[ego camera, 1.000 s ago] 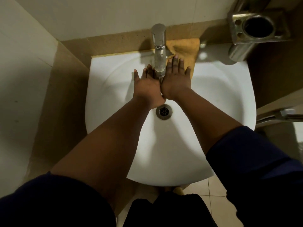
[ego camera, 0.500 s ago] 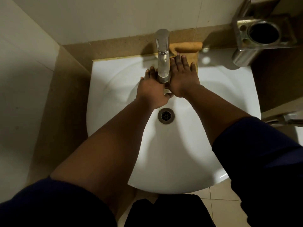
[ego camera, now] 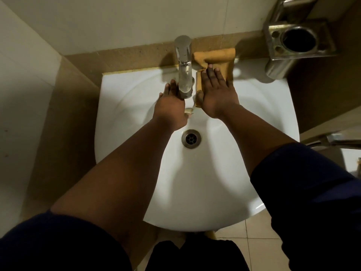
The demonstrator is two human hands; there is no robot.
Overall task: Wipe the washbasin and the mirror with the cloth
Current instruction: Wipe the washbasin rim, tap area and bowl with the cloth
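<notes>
The white washbasin [ego camera: 195, 182] fills the middle of the view, with a chrome tap [ego camera: 183, 61] at its back rim. A yellow cloth [ego camera: 216, 55] lies folded on the rim just right of the tap, its far edge bunched against the wall. My right hand [ego camera: 216, 92] rests flat on the cloth with straight fingers, thumb along its left edge. My left hand [ego camera: 170, 110] reaches under the tap spout, which hides its fingertips; it holds nothing. The mirror is out of view.
The drain [ego camera: 191, 138] sits in the bowl just below my hands. A metal tumbler holder [ego camera: 298, 40] hangs on the wall at the upper right. A tiled wall runs along the left, and a metal rail [ego camera: 340, 141] juts in at the right edge.
My hands, side by side under the spout before, have parted. My right hand has slid right and back onto the cloth, which has bunched toward the wall. My left hand stays under the tap.
</notes>
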